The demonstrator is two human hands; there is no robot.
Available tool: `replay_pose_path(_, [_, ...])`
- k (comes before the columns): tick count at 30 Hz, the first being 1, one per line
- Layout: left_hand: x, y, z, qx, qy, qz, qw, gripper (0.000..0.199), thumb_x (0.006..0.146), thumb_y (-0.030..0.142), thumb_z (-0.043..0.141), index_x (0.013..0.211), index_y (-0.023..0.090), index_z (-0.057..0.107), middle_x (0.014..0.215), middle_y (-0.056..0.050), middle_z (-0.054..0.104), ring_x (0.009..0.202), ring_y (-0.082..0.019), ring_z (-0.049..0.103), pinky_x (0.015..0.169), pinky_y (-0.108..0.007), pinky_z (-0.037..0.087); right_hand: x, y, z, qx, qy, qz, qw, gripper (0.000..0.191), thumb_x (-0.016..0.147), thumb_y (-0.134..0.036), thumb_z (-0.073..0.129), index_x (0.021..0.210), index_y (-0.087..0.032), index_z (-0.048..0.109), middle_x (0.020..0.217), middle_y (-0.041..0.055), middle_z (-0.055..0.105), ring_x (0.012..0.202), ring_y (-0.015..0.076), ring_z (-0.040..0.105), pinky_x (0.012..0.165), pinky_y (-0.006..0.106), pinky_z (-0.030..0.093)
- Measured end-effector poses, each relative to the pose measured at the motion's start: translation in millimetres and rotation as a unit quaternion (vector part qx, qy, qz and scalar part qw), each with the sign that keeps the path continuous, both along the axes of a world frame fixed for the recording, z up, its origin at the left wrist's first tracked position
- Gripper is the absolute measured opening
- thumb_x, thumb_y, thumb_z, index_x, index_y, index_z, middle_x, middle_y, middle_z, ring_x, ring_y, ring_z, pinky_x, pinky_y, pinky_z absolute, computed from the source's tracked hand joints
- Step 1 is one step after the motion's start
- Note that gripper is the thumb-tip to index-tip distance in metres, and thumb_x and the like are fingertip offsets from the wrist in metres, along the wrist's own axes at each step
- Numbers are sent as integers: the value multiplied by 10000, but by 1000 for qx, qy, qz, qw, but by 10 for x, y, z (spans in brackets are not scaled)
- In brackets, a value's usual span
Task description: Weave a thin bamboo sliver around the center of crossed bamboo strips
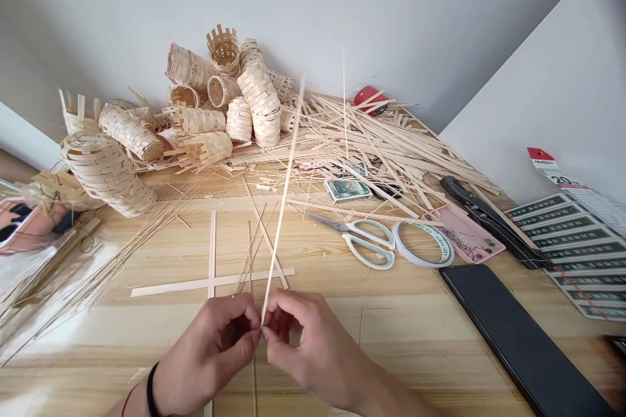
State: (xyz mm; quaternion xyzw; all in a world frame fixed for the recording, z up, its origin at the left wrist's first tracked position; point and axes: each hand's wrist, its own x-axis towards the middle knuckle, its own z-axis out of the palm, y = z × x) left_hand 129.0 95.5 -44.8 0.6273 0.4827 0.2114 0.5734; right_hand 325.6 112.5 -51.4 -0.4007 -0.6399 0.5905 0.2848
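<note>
The partly hidden red-topped packet [562, 172] on the right shows "20".

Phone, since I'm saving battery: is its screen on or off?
The phone looks off: its face is plain black, nothing lit.

Two bare hands [261, 342] nearly touching, fingertips pinched, wrists low, forearms angled inward

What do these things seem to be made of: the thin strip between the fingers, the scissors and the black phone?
Thin strip: bare bamboo or wood, by its pale colour; blur hides the grain.
Scissors: blades likely steel, grey; handles probably smooth plastic, pale and rounded.
Black phone: its dark, smooth front looks like glass.
</note>
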Motion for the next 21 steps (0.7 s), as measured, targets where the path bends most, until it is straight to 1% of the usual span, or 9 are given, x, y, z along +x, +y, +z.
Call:
replay_pose_path(7, [-1, -5, 25, 44, 31, -12, 998, 206, 973, 284, 526, 783, 205, 518, 666, 42, 443, 604, -125, 361, 562, -251, 289, -20, -35, -15, -27, 19, -19, 999, 121, 761, -104, 600, 736, -213, 553, 664, -49, 552, 611, 115, 470, 567, 227, 394])
replay_pose_path(12, [0, 1, 37, 54, 36, -14, 998, 177, 955, 254, 538, 785, 205, 523, 662, 44, 445, 597, -123, 363, 559, -250, 293, -23, -15, -4, -30, 31, -26, 999, 105, 765, -113, 612, 745, -208, 571, 671, -43, 563, 619, 118, 482, 579, 230, 407])
replay_pose_path(16, [14, -2, 45, 52, 24, -24, 998, 167, 940, 226, 542, 780, 207, 499, 678, 46, 450, 606, -117, 364, 560, -241, 308, -17, -2, -14, -37, 57, -48, 997, 88, 780, -127, 619, 770, -207, 585, 690, -37, 577, 647, 125, 515, 615, 234, 442])
replay_pose_path(18, [21, -8, 49, 54, 24, -32, 998, 176, 941, 223, 541, 775, 208, 482, 682, 45, 448, 608, -116, 367, 558, -241, 307, -8, 5, -15, -43, 66, -57, 995, 72, 790, -141, 621, 785, -205, 587, 697, -34, 580, 655, 128, 520, 627, 239, 453])
replay_pose_path(21, [25, -17, 59, 62, 33, -37, 997, 189, 968, 256, 528, 791, 211, 476, 681, 46, 434, 605, -118, 372, 556, -244, 308, 9, 16, -3, -50, 75, -52, 995, 55, 808, -161, 621, 792, -200, 586, 712, -31, 581, 667, 128, 517, 640, 245, 452])
